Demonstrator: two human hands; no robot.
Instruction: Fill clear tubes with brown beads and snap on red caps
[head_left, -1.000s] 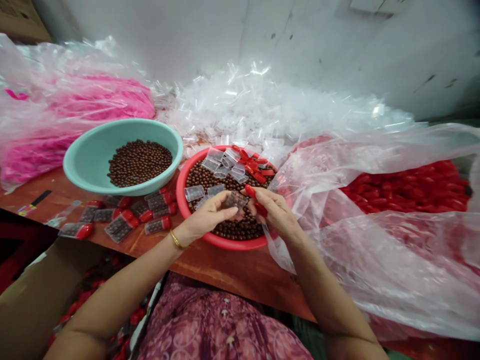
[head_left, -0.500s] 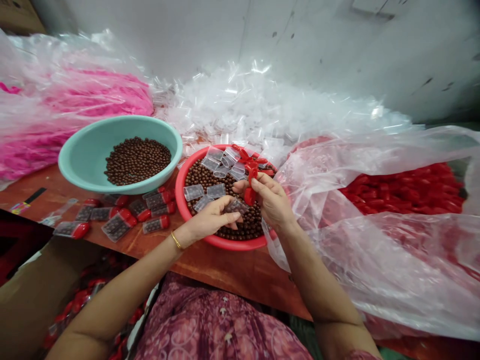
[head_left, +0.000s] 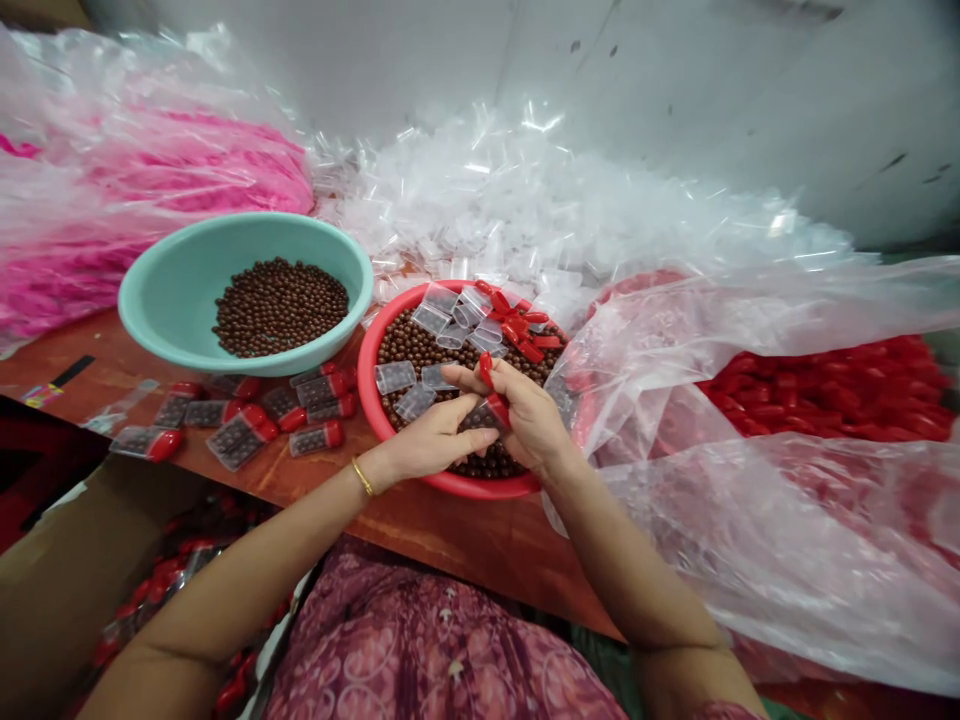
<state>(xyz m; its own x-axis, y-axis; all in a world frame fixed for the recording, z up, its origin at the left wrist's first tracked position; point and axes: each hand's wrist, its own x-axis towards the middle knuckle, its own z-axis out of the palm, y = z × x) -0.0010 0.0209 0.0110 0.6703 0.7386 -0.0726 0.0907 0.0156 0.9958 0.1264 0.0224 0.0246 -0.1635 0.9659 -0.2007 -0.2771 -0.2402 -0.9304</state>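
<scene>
My left hand (head_left: 431,435) is closed around a small clear container (head_left: 478,418) with brown balls in it, over the red basin (head_left: 367,385). My right hand (head_left: 536,415) meets it from the other side, its fingers closed on red caps. One red cap (head_left: 487,370) sticks up between thumb and forefinger; another is at the container's end, partly hidden by the fingers. Below the hands, brown balls (head_left: 405,342) fill the basin. Clear containers (head_left: 394,377) and several loose red caps (head_left: 519,328) lie on top of them.
A teal basin (head_left: 133,318) with brown balls stands at left. Several capped containers (head_left: 238,437) lie before it. At right spreads a plastic bag of red caps (head_left: 832,390). Clear containers (head_left: 510,215) heap along the wall, beside pink items in plastic (head_left: 202,165). More red-capped containers (head_left: 161,590) lie below the table.
My hands have come together. A red cap from my right hand is now at the end of the container in my left hand. The view has shifted slightly.
</scene>
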